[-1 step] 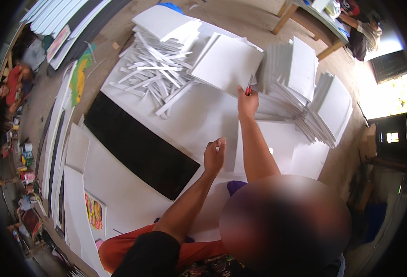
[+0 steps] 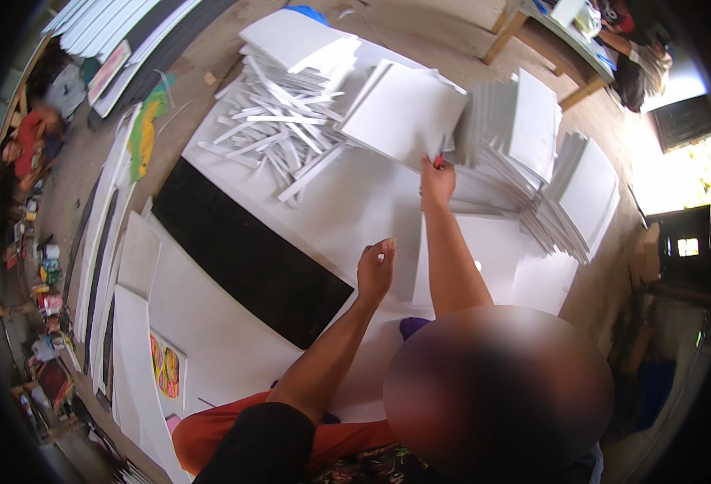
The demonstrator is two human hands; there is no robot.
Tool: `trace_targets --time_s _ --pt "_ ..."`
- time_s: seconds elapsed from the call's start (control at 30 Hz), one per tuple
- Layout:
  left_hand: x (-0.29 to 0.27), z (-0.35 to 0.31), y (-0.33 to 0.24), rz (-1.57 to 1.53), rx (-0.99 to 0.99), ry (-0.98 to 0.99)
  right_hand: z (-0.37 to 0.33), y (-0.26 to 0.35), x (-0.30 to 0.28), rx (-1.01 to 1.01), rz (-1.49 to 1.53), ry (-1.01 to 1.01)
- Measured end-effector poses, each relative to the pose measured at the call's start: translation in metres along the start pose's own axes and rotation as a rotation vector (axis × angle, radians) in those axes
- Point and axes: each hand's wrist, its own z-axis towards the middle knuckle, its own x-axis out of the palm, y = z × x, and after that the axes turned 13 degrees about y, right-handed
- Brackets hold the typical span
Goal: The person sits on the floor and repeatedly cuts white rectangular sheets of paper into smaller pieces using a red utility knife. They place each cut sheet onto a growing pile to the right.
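My right hand [image 2: 437, 187] is closed round a red-handled cutter knife [image 2: 439, 161], its blade pointing up and away from me. The knife is over the near right edge of a stack of white sheets [image 2: 404, 109]. Lower and to the left, my left hand [image 2: 374, 273] is closed, its fingers curled upward. A small white bit [image 2: 381, 258] shows between those fingers; its kind is too small to make out. Beneath both hands lies a large white board [image 2: 343, 214]. Another white sheet [image 2: 456, 250] lies under my right forearm.
White offcut strips [image 2: 279, 129] lie heaped at the far left of the board. Two leaning stacks of white sheets [image 2: 529, 125] stand at the right. A long black panel [image 2: 242, 250] lies left of my left hand. People sit at the far left and by a table [image 2: 561, 48].
The view has shifted slightly, so the scene sits a little further right. My right hand has turned a little, and less of the red handle shows. My left hand stays closed.
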Motion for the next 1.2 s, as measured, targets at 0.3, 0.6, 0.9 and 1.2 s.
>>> trace_targets --time_s 0.3,0.6,0.9,1.2 --pt "-0.090 0.027 -0.016 -0.156 0.076 -0.194 -0.053 0.076 -0.008 0.046 -0.001 -0.101" --pt "-0.190 0.027 -0.021 -0.290 0.219 -0.325 -0.110 0.148 0.003 -0.282 0.618 0.137" --pt "-0.339 -0.024 -0.010 0.720 0.548 -0.808 -0.217 0.223 0.060 0.111 0.433 0.919" --pt "-0.326 -0.070 0.056 -0.167 0.128 -0.807 -0.246 0.170 0.132 -0.125 0.088 1.213"
